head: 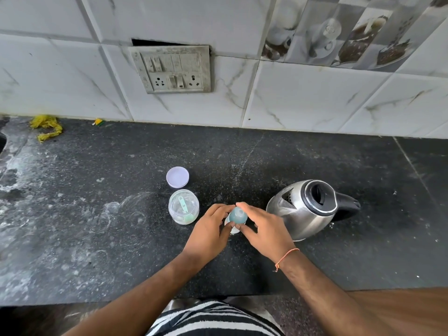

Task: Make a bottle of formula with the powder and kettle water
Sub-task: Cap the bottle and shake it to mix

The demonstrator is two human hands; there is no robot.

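Baby bottle is standing upright on the dark speckled desk, near the front-middle, between the powder jar and the kettle. Its teal dome cap is showing on top; the white body below is mostly hidden by fingers. Left hand is curling round the bottle's left side, fingertips reaching up to the cap. Right hand is gripping the cap from the right, forefinger over the top and thumb pressing in from the front, so both hands are holding the bottle. An orange thread band is sitting on the right wrist.

Clear powder jar is standing open just left of the left hand, a teal scoop lying inside with a low layer of white powder. Its pale lilac lid is lying flat just behind the jar. Steel kettle is sitting just right of the right hand, lid open, black handle pointing right.

Further out: a yellow rag lying at the desk's back-left edge, a switch and socket panel hanging on the marble-tiled wall.
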